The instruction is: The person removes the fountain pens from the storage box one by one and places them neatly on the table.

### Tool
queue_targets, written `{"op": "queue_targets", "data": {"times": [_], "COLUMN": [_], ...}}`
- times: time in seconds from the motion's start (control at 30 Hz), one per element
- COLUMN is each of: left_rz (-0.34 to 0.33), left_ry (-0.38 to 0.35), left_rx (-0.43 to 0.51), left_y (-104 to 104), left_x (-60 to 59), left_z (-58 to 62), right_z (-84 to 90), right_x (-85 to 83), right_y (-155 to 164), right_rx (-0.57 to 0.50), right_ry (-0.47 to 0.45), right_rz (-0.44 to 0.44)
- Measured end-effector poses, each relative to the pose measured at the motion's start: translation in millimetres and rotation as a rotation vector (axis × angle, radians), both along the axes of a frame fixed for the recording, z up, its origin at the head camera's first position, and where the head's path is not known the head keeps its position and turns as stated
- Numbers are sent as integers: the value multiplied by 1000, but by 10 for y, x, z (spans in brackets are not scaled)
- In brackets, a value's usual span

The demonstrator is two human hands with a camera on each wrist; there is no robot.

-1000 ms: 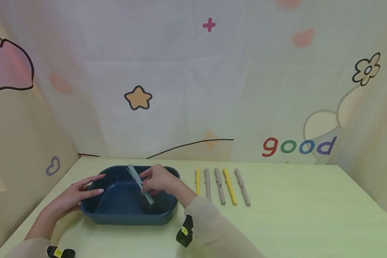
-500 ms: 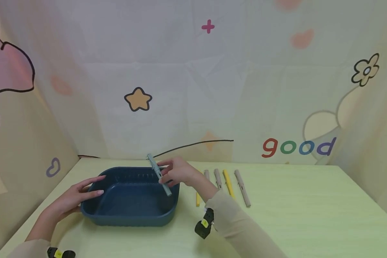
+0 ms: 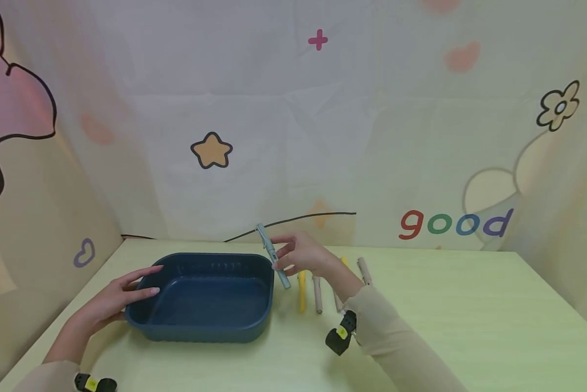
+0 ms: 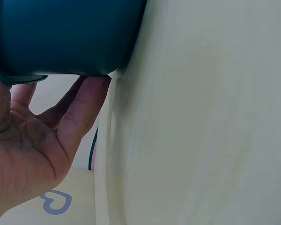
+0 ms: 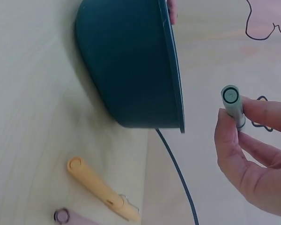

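A dark blue plastic basin (image 3: 200,334) stands on the left of the table, nothing inside it. My left hand (image 3: 109,299) grips its left end, thumb and forefinger over the rim; the left wrist view shows other fingers (image 4: 75,112) against the outer wall. My right hand (image 3: 304,255) pinches a light blue-green pen (image 3: 266,240) between thumb and fingertips, tilted, above the table just past the basin's right rim. In the right wrist view the pen's round end (image 5: 231,95) faces the camera.
Right of the basin several pens lie in a row, among them a yellow pen (image 3: 302,295), a grey pen (image 3: 317,296) and another grey pen (image 3: 364,270). My right forearm partly covers them. A printed cloth backdrop (image 3: 273,136) rises behind the table (image 3: 450,316).
My right hand has lifted the blue-green pen out of the basin and carried it right, past the rim, over the row of pens. The left hand stays on the basin.
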State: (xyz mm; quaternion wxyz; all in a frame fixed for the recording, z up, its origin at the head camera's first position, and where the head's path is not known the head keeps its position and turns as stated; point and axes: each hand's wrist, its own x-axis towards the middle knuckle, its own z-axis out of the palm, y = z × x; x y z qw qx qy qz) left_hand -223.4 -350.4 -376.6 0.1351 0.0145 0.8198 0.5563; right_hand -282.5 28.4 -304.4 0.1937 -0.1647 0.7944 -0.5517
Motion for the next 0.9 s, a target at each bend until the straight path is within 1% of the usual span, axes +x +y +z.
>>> {"op": "queue_targets", "data": {"times": [0.2, 0.37, 0.67, 0.9], "left_rz": [-5, -6, -14, -10], "left_ry": [-3, -2, 8, -2], "left_rx": [7, 5, -28, -11], "left_y": [2, 6, 11, 17], "left_x": [10, 10, 12, 13], "left_z": [6, 29, 41, 33], "right_z": [3, 5, 11, -11], "right_x": [-37, -81, -114, -102], "right_y": [191, 373, 784, 1094], "right_rx": [0, 9, -6, 8], "right_ry": [24, 41, 34, 43], "right_rz": [2, -13, -95, -146]}}
